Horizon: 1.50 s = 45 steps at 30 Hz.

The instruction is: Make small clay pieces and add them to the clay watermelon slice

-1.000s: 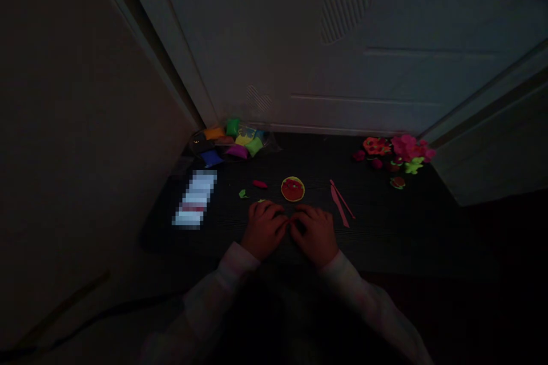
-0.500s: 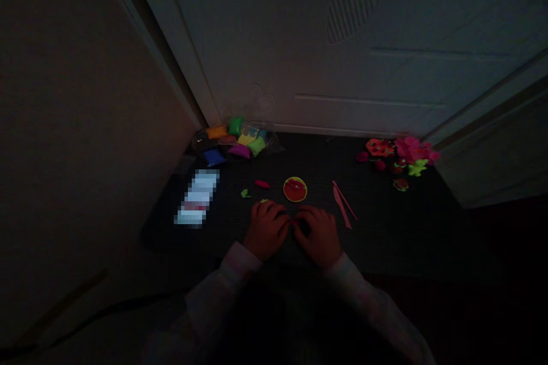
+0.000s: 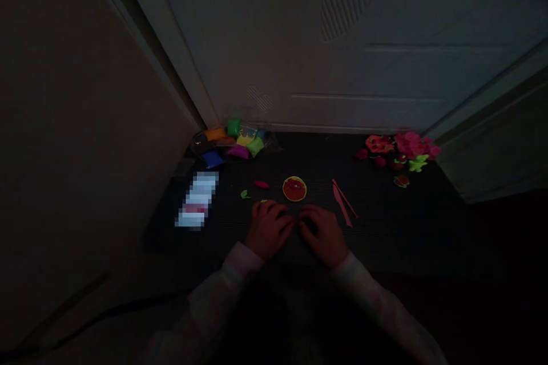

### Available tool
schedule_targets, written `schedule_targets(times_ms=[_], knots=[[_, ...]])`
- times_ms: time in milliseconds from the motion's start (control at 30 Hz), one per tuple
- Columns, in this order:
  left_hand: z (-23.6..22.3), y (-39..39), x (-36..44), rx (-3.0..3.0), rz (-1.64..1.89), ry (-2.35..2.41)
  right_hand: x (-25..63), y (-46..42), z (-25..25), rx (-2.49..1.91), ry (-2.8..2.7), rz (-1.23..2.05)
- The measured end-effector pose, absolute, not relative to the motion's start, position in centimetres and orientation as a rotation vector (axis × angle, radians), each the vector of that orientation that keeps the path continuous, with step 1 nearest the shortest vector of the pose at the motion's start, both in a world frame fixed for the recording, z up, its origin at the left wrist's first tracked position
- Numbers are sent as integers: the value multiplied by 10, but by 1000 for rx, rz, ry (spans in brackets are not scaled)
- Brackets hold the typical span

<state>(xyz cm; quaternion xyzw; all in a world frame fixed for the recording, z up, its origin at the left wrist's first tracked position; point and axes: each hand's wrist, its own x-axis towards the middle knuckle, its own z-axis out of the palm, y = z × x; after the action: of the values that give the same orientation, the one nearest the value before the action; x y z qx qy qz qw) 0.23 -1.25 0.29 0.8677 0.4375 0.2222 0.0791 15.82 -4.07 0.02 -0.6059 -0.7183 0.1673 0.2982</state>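
The scene is very dark. My left hand (image 3: pixel 268 229) and my right hand (image 3: pixel 323 234) lie side by side on a dark table (image 3: pixel 385 228), fingers curled and their tips meeting over a tiny reddish bit that I cannot make out. Just beyond the fingertips sits a round red clay disc with a yellow rim (image 3: pixel 294 189). Left of it lie a small red clay piece (image 3: pixel 261 184) and a green scrap (image 3: pixel 244 194). Two pink modelling tools (image 3: pixel 343 203) lie right of my right hand.
A heap of coloured clay packets (image 3: pixel 233 141) sits at the table's back left. Finished pink, red and green clay flowers (image 3: pixel 400 152) are at the back right. A blurred white rectangle (image 3: pixel 197 199) lies on the left. A pale panelled door (image 3: pixel 342 40) stands behind the table.
Both hands stay together at the same spot; only the view shifts slightly. My right hand has edged a little toward me.
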Motion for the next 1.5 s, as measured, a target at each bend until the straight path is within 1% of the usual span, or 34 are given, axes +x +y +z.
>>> schedule_targets(times_ms=[633,867,1233,1500], knots=[[3,-12,5,2559,669,1331,153,-39,-4,-1702,-1965,361],[5,-13,2,2517,688,1345,158,-44,-5,-1615,-1923,361],[7,-20,0,2649,665,1262,161,-61,1,-1675,-2242,190],[2,-21,1,2705,692,1265,159,-62,0,-1694,-2280,152]])
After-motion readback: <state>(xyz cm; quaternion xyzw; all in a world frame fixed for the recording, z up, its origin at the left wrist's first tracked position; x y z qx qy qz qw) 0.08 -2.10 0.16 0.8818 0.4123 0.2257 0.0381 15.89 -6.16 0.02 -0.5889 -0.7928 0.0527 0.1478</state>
